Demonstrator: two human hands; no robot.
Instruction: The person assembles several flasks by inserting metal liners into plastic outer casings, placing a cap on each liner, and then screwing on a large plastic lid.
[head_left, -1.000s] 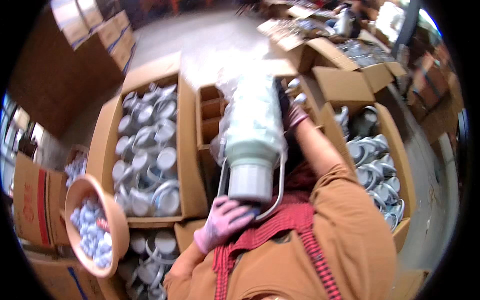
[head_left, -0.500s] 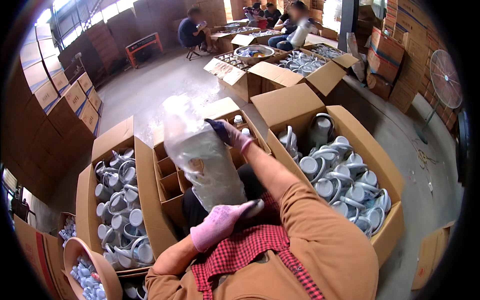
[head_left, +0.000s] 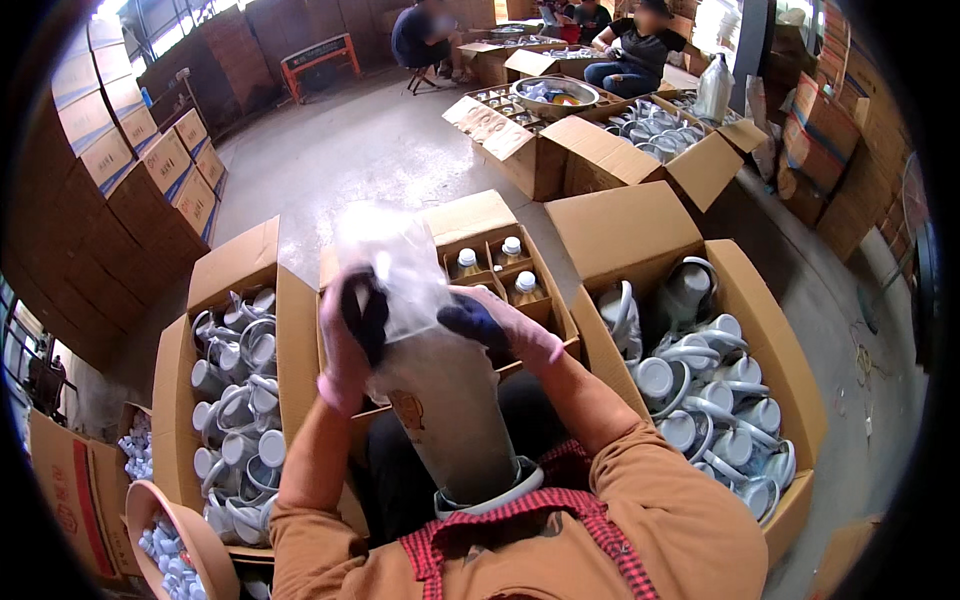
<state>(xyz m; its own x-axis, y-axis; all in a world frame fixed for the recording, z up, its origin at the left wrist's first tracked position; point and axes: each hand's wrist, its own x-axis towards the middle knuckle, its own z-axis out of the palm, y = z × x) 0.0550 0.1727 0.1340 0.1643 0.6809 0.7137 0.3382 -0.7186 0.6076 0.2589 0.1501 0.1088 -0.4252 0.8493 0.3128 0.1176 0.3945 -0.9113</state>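
Note:
A silver-grey cylindrical flask [head_left: 455, 415] with a small printed emblem stands tilted between my thighs. A pale grey ring, apparently its handle, lies against my checked apron. Over its far end hangs a clear plastic bag [head_left: 392, 250], loose and bunched. My left hand [head_left: 355, 325], in a pink glove with dark fingers, curls round the bag's left side. At the right side, my similarly gloved right hand [head_left: 490, 322] grips the bag near the flask's far end. The fingertips are partly hidden in the plastic.
Open cartons of grey-lidded, handled flasks flank me, left [head_left: 240, 420] and right [head_left: 715, 385]. Ahead is a divided carton [head_left: 470, 215] with white-capped bottles. A tub of small caps [head_left: 185, 520] stands lower left. Farther off, people sit beside more cartons and a metal basin [head_left: 553, 92].
My left hand has risen from near my lap to the bag. The flask now stands closer to my apron. My right hand has shifted lower along the bag. The view has turned slightly.

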